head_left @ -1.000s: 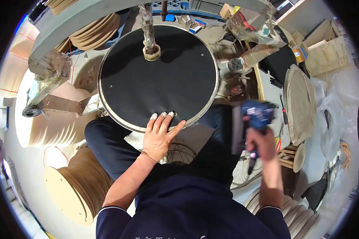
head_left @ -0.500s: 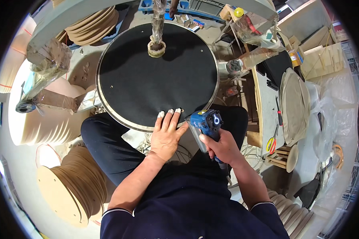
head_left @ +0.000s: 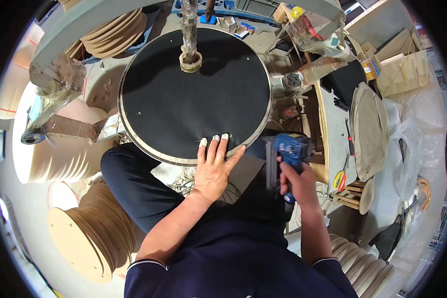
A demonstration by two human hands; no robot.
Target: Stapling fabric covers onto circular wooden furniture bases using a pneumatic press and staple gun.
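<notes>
Across my knees and under the vertical post rests a large round panel [head_left: 193,104], its top covered in black cloth with a pale rim. My left hand [head_left: 213,169] lies on the panel's near edge, fingers stretched out and apart, pressing on the cloth. White tape wraps several of its fingertips. In my right hand [head_left: 298,184] is a blue pneumatic staple gun [head_left: 289,151], gripped by the handle and held off to the right of the panel, apart from it. Motion blurs the gun slightly.
A plastic-wrapped post [head_left: 189,30] comes down onto the panel's far part. Stacked round boards [head_left: 79,233] stand at the lower left. To the right, a bench [head_left: 335,144] carries scissors [head_left: 339,180], a red-handled tool [head_left: 351,144] and a beige fabric cover [head_left: 368,131].
My right hand has drawn the staple gun away from the panel's near edge, to the right. My left hand has shifted slightly right, its thumb spreading, and stays on the cloth.
</notes>
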